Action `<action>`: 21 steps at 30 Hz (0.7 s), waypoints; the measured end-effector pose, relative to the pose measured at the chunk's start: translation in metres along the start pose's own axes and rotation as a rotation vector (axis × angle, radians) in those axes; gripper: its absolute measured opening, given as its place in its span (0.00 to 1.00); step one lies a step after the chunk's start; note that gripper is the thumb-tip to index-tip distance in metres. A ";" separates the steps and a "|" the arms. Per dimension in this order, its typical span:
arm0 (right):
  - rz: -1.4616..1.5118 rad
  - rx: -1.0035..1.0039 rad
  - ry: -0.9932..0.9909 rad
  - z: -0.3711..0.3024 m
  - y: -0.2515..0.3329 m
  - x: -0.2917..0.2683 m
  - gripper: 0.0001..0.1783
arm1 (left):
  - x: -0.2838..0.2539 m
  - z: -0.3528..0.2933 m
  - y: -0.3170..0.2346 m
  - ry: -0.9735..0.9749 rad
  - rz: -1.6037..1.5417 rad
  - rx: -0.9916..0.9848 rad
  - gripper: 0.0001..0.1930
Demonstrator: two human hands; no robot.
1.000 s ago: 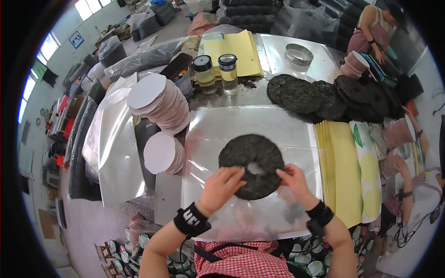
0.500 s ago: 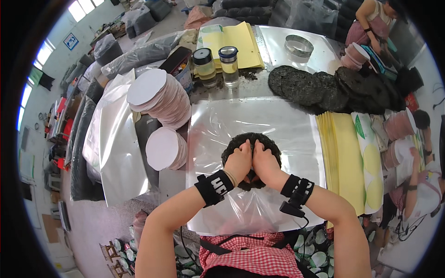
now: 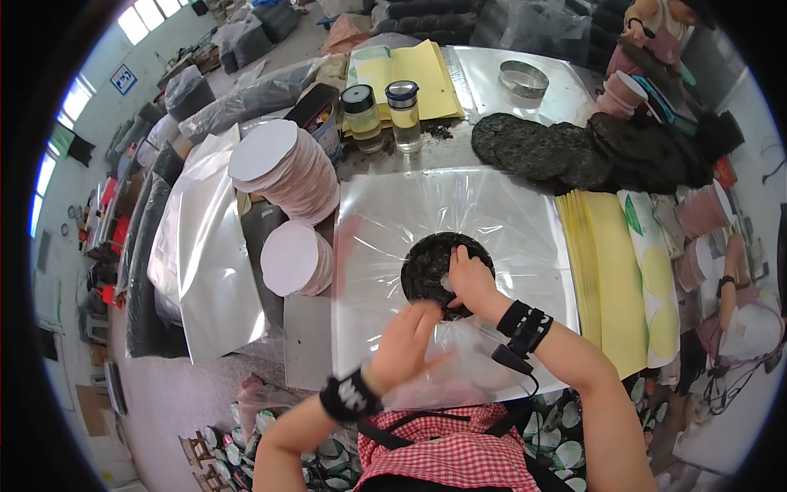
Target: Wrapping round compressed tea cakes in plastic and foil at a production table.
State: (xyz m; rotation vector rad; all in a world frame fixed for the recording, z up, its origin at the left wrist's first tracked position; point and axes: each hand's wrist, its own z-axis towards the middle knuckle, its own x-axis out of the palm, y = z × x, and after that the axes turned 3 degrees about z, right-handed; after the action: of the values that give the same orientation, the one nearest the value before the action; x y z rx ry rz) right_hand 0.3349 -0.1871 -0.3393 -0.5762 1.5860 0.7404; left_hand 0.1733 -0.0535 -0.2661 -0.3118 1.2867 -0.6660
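Observation:
A dark, round, flaky cake (image 3: pixel 425 275) lies on a clear plastic sheet (image 3: pixel 373 234) spread over the work surface, its rim fairly even. My right hand (image 3: pixel 475 285) is on the right part of the cake, its fingers curled down against it. A small pale spot shows beside those fingers; I cannot make out what it is. Apart from the cake, just below and left of it, my left hand (image 3: pixel 403 348) has its fingers stretched out, partly blurred, and holds nothing. Both wrists wear black bands.
Stacks of round white papers (image 3: pixel 293 258) stand at the left. Behind are two lidded glass jars (image 3: pixel 403 123), a metal ring (image 3: pixel 523 79) and overlapping dark cakes (image 3: pixel 541 152). Yellow sheets (image 3: pixel 611 279) lie at the right. A co-worker (image 3: pixel 656 41) is at the far right.
My left hand has come off the cake and moved down and left. My right hand stays on the cake. The cake's outline looks rounder and smoother, and more of its top shows.

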 end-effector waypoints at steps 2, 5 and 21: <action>-0.008 0.015 0.021 0.002 0.008 -0.001 0.60 | 0.010 -0.050 -0.007 0.018 0.220 0.030 0.20; -0.046 0.023 0.088 -0.002 0.004 0.001 0.60 | 0.005 -0.072 0.010 -0.012 0.405 0.016 0.10; 0.299 0.596 -0.726 -0.162 -0.092 0.011 0.33 | 0.065 0.010 0.030 -0.052 0.359 -0.066 0.50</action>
State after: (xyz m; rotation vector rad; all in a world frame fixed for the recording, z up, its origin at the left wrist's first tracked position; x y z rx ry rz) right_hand 0.2915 -0.3679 -0.3527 0.3511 1.1172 0.5574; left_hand 0.1996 -0.0718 -0.3312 -0.1439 1.2751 -0.3091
